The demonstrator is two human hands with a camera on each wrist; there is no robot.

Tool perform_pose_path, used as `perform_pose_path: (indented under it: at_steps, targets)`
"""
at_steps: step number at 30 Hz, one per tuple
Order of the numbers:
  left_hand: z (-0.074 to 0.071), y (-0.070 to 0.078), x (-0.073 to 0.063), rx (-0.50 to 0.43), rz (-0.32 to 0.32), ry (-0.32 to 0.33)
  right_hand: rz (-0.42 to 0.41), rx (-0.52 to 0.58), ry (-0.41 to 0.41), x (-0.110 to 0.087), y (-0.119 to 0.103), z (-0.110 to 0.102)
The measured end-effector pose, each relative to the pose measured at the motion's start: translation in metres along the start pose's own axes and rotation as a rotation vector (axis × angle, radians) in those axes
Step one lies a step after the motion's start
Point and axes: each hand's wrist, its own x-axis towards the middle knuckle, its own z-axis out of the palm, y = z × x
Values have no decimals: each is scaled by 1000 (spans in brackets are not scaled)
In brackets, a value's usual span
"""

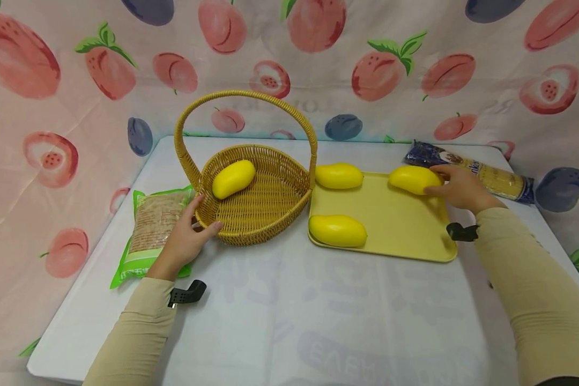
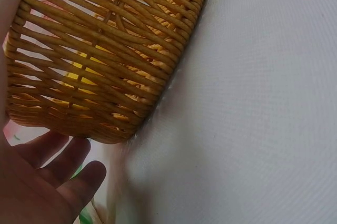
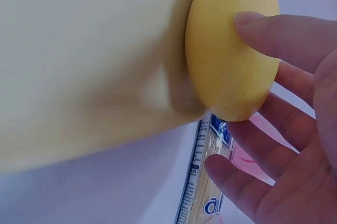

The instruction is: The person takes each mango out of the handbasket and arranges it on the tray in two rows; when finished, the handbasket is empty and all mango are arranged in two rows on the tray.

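Note:
My right hand (image 1: 463, 188) grips a yellow mango (image 1: 409, 178) at the tray's far right corner. In the right wrist view the thumb lies across this mango (image 3: 224, 50), with fingers behind it. Two more mangoes lie on the yellow tray (image 1: 400, 230): one mango (image 1: 340, 176) at the far left corner, another mango (image 1: 338, 231) at the near left. At the left, my left hand (image 1: 185, 241) holds the rim of a wicker basket (image 1: 251, 236), thumb over the edge and fingers outside the weave. Inside the basket rests one mango (image 1: 234, 179).
A green-edged bag (image 1: 156, 222) of brown contents lies left of the basket, partly behind my left hand. Behind the tray's right side is a blue and yellow pasta packet (image 1: 497, 179). The basket's tall handle (image 1: 243, 93) arches upward. A fruit-print cloth (image 1: 318, 69) hangs behind the white table.

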Motion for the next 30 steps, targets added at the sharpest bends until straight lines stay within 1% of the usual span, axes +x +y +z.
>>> perform_pose_path:
  at_steps: [5, 11, 15, 22, 30]
  targets:
    - [0, 0, 0, -1, 13, 2, 18, -3, 3, 0, 4, -1]
    - [0, 0, 0, -10, 23, 0, 7, -8, 13, 0, 6, -2]
    - [0, 0, 0, -20, 23, -4, 18, 0, 6, 0, 6, -2]
    - [0, 0, 0, -6, 19, 2, 13, -33, 2, 2, 6, -2]
    - [1, -2, 1, 12, 12, 5, 8, -4, 16, -1, 6, -1]
